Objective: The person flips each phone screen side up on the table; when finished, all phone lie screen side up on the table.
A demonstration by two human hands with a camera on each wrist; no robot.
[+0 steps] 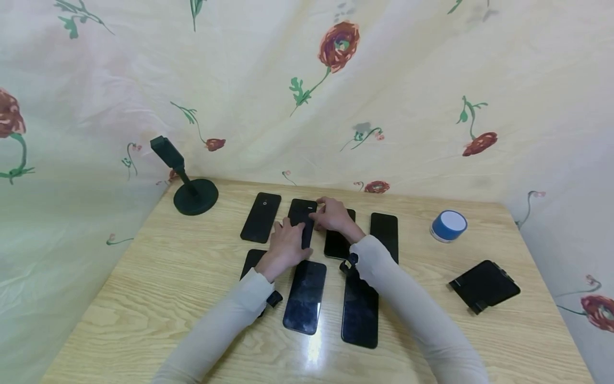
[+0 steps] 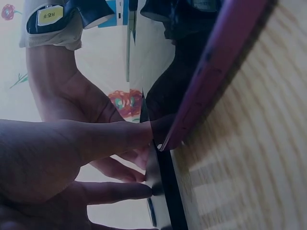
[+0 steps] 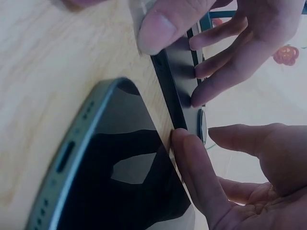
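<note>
A dark phone (image 1: 301,212) lies back up on the table between both hands, its raised camera ring (image 3: 203,125) visible in the right wrist view. My left hand (image 1: 286,246) has its fingertips resting on the phone's back, with the thumb at the near end. At the far right edge, my right hand (image 1: 334,216) touches the phone's side with its fingers; the thumb stands apart above it. Close by are a pink-edged phone (image 2: 206,86) and a phone with a teal edge (image 3: 120,158), both screen up.
More phones surround the hands: one at left (image 1: 261,217), one at right (image 1: 385,229), one in front (image 1: 305,298) and another (image 1: 360,314) beneath the right sleeve. A black stand (image 1: 195,197) is back left. A blue-and-white round container (image 1: 449,226) and a black folding holder (image 1: 485,286) sit right.
</note>
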